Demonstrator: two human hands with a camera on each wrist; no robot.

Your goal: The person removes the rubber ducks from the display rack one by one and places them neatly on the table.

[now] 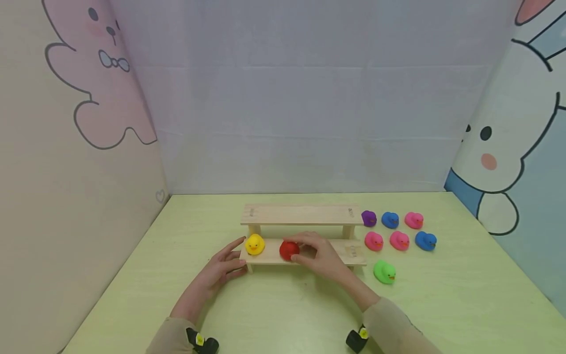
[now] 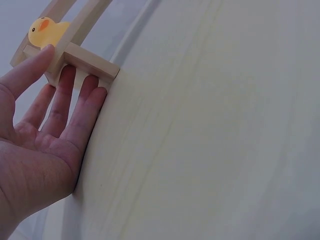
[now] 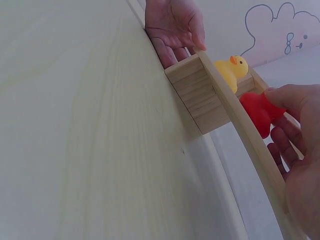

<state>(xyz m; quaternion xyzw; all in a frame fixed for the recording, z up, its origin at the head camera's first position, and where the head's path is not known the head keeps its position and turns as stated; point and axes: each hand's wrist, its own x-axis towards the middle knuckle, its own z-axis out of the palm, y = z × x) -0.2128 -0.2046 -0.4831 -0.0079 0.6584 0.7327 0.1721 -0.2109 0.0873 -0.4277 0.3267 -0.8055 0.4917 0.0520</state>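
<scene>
A red rubber duck (image 1: 289, 250) is on the lower step of a two-step wooden rack (image 1: 271, 258). My right hand (image 1: 322, 255) pinches it between thumb and fingers, as the right wrist view also shows with the red duck (image 3: 261, 111). To its left on the same step sits a yellow rubber duck (image 1: 255, 244), facing front. At the rack's left end my left hand (image 1: 222, 268) touches the wood. In the left wrist view the fingers of that hand (image 2: 55, 125) lie fairly straight against the end support, thumb near the step's edge.
Right of the rack stand several ducks in loose rows: a purple duck (image 1: 369, 218), blue ones (image 1: 390, 220), pink ones (image 1: 400, 240) and a green duck (image 1: 384, 272) nearer the front. The rack's upper step (image 1: 300, 215) is bare wood. Walls border the pale table (image 1: 274, 314) behind and at both sides.
</scene>
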